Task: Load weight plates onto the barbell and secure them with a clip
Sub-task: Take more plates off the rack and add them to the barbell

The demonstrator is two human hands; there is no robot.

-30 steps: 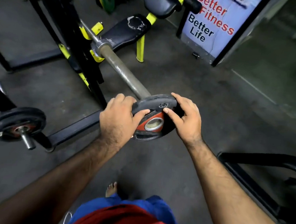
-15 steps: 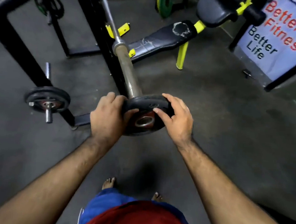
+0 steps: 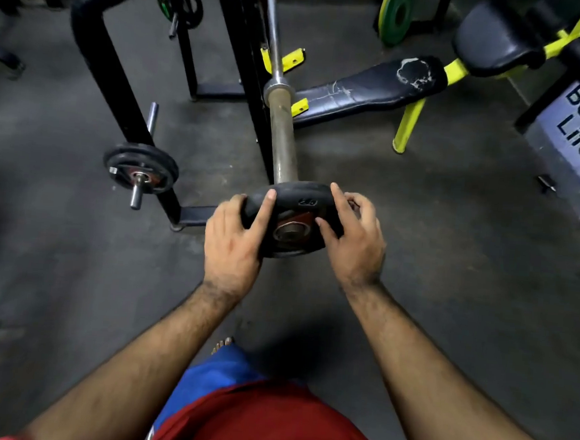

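The weight plate (image 3: 290, 220) sits at the near tip of the barbell (image 3: 282, 140), its centre hole just over the sleeve end, near the middle of the view. The left hand (image 3: 234, 240) grips its rim at nine o'clock, thumb laid over the face; the right hand (image 3: 356, 238) pinches the rim at three o'clock. To seat it well, the person would likely keep the plate square to the sleeve and push evenly toward twelve o'clock, up to the collar (image 3: 277, 90), so it does not bind. No clip is visible. At ten o'clock another plate (image 3: 140, 168) hangs on a rack peg; a bench (image 3: 370, 88) lies at one o'clock.
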